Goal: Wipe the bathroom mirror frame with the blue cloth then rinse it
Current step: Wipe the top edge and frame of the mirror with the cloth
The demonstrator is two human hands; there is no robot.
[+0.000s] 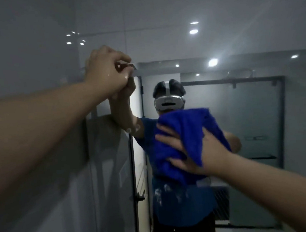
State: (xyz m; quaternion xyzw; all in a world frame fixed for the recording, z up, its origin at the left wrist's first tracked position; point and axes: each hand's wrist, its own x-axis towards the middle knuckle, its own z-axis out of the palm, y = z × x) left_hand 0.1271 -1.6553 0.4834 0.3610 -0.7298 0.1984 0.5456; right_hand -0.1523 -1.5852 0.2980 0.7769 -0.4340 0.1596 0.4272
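The bathroom mirror [249, 117] fills the middle and right of the view, and its thin frame edge [162, 62] runs along the top. My left hand [106, 72] is raised to the mirror's upper left corner, fingers curled over the frame's top edge. My right hand [191, 149] presses the bunched blue cloth [184, 129] flat against the glass, fingers spread across it and the thumb hooked round its right side. The cloth sits low of centre on the mirror, well below the top frame.
A glossy grey tiled wall [24, 52] stands to the left of the mirror. The mirror reflects a person in a blue shirt with a white headset, a dark-framed glass shower door [259, 125] and ceiling spotlights.
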